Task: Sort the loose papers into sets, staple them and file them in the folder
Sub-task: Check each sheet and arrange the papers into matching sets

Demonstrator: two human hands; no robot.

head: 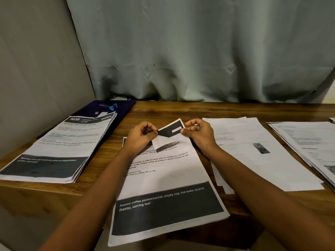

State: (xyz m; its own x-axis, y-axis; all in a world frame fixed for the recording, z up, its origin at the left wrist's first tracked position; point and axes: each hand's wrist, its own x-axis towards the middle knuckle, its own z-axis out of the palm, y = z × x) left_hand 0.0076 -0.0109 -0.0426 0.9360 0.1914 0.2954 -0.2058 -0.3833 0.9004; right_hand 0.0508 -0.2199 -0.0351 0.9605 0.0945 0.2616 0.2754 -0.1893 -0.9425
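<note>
1. At 9 o'clock from the hands, on the wooden table [199, 109], lies a stack of papers headed "3638" [59, 145], its long axis running from 7 to 1 o'clock. Its far end overlaps a dark blue folder [125, 105]. A blue stapler [108, 105] rests on that folder.
2. Left hand [139, 136]: fingers curled, thumb and forefinger pinching the left end of a lifted, folded-over corner [170, 132].
3. Centre: the corner belongs to the instant-coffee set [163, 178], which lies flat under both hands. Its long axis runs from 6 to 12 o'clock, leaning slightly toward 1. The near end overhangs the table edge.
4. Right hand [197, 133]: fingers curled, thumb tip against the right end of the same corner, apparently pinching it.
5. Governing relation, as judged: the stapler lies at 10 o'clock from the held corner, well apart, with the left hand nearer. Fetching it would leave the right hand alone to keep the corner aligned.
6. At 3 o'clock, a pile of loose white sheets [253, 151] sits just beside the centre set, partly tucked beneath it. A further pile [304, 142] lies beyond it.
7. Not determinable:
   - how many sheets are in the pinch;
   - whether a staple already sits in the corner;
   - the folder's full extent, as it is covered by the left stack;
   - the far-right pile, cut off by the frame;
   - most of the print, which is blurred.
</note>
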